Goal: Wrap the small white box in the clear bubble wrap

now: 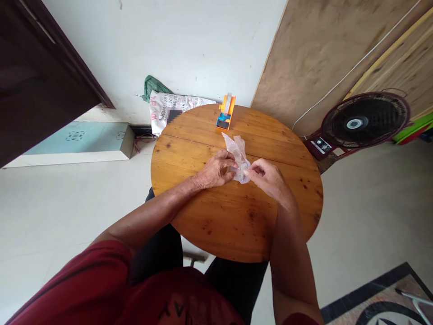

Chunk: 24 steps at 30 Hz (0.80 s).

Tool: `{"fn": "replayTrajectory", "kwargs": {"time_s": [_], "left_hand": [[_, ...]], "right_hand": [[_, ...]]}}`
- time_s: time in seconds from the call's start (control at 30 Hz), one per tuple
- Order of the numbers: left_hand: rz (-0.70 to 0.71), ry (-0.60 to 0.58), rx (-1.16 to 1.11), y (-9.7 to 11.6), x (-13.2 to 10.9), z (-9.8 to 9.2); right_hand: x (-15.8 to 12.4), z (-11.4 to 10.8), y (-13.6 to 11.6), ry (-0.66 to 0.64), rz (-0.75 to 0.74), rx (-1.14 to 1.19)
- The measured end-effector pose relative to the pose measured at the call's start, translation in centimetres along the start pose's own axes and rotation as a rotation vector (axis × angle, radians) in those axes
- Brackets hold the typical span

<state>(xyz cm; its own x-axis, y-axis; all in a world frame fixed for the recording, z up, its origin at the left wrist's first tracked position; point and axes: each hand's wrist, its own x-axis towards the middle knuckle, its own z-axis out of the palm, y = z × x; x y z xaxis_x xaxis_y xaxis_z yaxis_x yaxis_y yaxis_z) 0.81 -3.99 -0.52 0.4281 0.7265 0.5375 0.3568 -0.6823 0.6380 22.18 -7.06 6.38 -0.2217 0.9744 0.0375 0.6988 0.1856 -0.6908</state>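
Readable print, from where I sit: white sack (pixel 199 100), past the far left edge of the round table (pixel 250 221). On it I read "2015" at least twice in black, running sideways, with longer digit strings beside it that I cannot make out for certain. Red characters near its left side: illegible to me; one patch is pixelated. My red shirt (pixel 142 298): dark lettering on the front, an "A" and probably a "Y"; full word not readable.
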Motion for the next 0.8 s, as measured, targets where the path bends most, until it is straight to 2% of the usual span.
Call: {"fn": "replayTrajectory", "kwargs": {"time_s": [0.17,0.37,0.63,0.8], "left_hand": [[0.028,-0.008,0.076,-0.1,-0.3,0.1],[0.143,-0.032,0.152,0.1,-0.2,0.1],[0.163,-0.089,0.165,0.4,-0.1,-0.2],[0.141,-0.094,0.129,0.7,-0.1,-0.1]], "right_hand": [[-0.3,0.1,-0.5,0.022,0.108,-0.192],[0.4,1.0,0.7,0.091,0.082,-0.024],[0.8,2.8,0.0,0.22,0.034,0.101],[0.7,3.1,-0.3,0.145,0.013,0.112]]}}
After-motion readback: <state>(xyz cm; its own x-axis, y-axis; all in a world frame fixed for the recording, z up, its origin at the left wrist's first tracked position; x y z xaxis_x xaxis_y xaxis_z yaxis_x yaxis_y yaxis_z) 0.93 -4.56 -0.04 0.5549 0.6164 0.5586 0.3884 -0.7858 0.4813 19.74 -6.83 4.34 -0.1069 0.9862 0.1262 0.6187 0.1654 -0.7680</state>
